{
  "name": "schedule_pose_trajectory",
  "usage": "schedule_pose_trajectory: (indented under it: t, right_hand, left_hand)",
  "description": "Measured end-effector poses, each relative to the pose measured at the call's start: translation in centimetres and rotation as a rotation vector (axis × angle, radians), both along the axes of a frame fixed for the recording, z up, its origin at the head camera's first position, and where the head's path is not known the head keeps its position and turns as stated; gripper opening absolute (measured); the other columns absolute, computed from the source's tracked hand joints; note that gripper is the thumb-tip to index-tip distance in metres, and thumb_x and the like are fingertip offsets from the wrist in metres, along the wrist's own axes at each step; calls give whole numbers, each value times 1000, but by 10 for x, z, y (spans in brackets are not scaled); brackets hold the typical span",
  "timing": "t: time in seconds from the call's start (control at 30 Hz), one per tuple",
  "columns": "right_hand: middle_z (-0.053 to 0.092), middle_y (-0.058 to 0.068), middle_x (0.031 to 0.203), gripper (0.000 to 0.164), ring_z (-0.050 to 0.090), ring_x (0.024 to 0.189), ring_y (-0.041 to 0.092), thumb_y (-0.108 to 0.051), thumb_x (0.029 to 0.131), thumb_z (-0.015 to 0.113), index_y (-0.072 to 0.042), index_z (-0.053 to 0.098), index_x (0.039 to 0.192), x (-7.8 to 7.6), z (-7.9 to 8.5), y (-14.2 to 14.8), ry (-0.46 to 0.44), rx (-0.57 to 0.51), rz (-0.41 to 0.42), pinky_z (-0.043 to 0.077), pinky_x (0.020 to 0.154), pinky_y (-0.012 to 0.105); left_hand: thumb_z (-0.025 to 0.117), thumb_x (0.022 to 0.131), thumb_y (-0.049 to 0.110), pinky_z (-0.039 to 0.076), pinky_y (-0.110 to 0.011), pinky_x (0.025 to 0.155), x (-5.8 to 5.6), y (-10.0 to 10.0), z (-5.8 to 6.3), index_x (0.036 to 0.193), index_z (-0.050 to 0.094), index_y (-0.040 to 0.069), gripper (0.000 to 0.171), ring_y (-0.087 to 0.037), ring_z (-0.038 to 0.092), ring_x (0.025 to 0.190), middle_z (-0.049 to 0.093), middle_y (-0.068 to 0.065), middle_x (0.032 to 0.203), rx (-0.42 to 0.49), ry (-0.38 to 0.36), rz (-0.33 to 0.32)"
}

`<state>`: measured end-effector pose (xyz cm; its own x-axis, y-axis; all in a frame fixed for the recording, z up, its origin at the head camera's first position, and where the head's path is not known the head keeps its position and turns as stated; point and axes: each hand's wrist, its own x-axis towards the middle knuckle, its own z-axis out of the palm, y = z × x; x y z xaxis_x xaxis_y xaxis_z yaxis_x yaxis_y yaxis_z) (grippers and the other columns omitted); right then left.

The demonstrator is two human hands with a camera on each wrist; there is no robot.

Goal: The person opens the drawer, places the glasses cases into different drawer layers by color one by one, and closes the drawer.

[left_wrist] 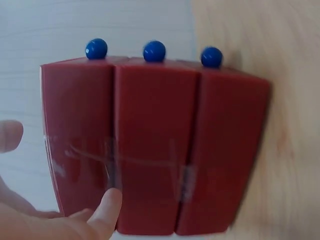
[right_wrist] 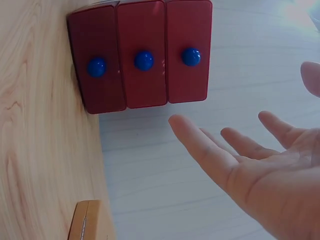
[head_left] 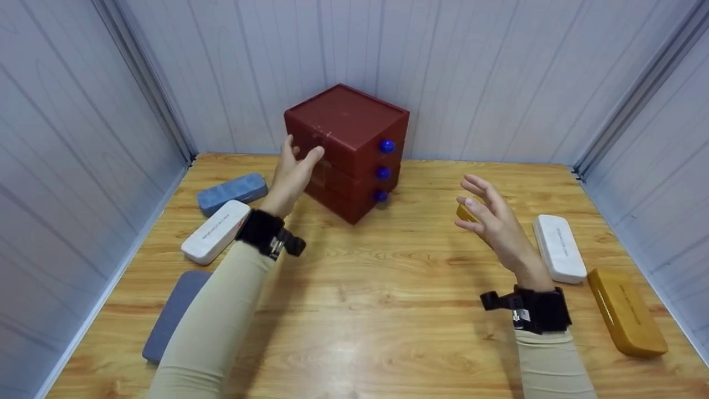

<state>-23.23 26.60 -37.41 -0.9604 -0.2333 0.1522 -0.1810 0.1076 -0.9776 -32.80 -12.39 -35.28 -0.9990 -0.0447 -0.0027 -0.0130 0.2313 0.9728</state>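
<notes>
A dark red three-drawer box stands at the back of the table, turned cornerwise, with a round blue knob on each drawer front. Clear tape runs over its side in the left wrist view. My left hand is at that left side, fingers spread and thumb extended, overlapping the side in the head view. To the right of the box, my right hand hovers over the table with loosely bent fingers and nothing in them. Behind its fingers a yellow case is mostly hidden.
On the left lie a blue case, a white case and a grey-blue case, partly covered by my sleeve. A white case and a mustard case lie on the right. Pale panel walls enclose the table.
</notes>
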Motion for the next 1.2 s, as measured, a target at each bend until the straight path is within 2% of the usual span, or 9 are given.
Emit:
schedule_pose_trajectory:
  t: [0.1,0.23,0.4,0.53,0.67,0.87,1.03,1.2]
  right_hand:
    - [27,9,171,61,34,153,34,-31,114,47,-13,24,169,0,2,-2,6,-4,3,49,113,53]
    - [27,9,171,61,34,153,34,-31,114,46,-13,25,168,1,2,-4,5,-5,15,48,114,55]
    - [26,9,171,62,34,154,34,-33,114,47,-14,24,169,2,1,-5,-3,-4,20,48,114,55]
    - [27,9,171,61,35,154,35,-31,114,47,-14,24,169,2,0,-7,-5,0,18,48,114,56]
    - [26,10,172,60,34,154,35,-28,115,45,-13,24,169,1,-1,-9,-10,7,21,46,114,60]
    - [26,10,172,59,35,154,36,-26,115,45,-13,25,169,1,-2,-11,-9,10,26,45,115,61]
    - [26,10,172,60,35,154,36,-28,115,46,-13,25,168,0,-3,-10,-7,15,28,45,115,61]
    - [26,11,172,61,35,153,35,-31,114,47,-13,25,168,-2,-4,-10,-6,22,26,45,115,61]
  left_hand:
    - [61,103,51,23,-39,130,-8,6,9,172,-1,18,99,-26,20,162,14,-15,177,26,-25,36]
    - [62,100,56,21,-37,130,-17,12,20,172,-1,18,103,-24,14,163,9,-12,178,11,-68,82]
    - [62,97,62,23,-40,129,-23,26,32,172,-6,24,108,-26,9,163,-3,-12,178,-5,-160,121]
    - [66,93,65,22,-44,129,-25,36,38,171,-12,22,118,-31,5,163,-7,-14,177,-37,-204,148]
    - [72,91,58,20,-49,129,-25,43,38,170,-13,18,123,-37,5,161,-3,-18,174,-83,-197,187]
    - [74,91,47,25,-49,126,-26,45,33,170,-10,16,119,-39,12,158,2,-20,172,-111,-165,221]
    - [74,91,46,26,-50,125,-28,44,32,169,-7,16,116,-39,13,157,4,-20,171,-113,-159,216]
    - [74,91,46,24,-52,126,-29,40,31,170,-7,16,117,-41,8,159,1,-20,172,-110,-163,193]
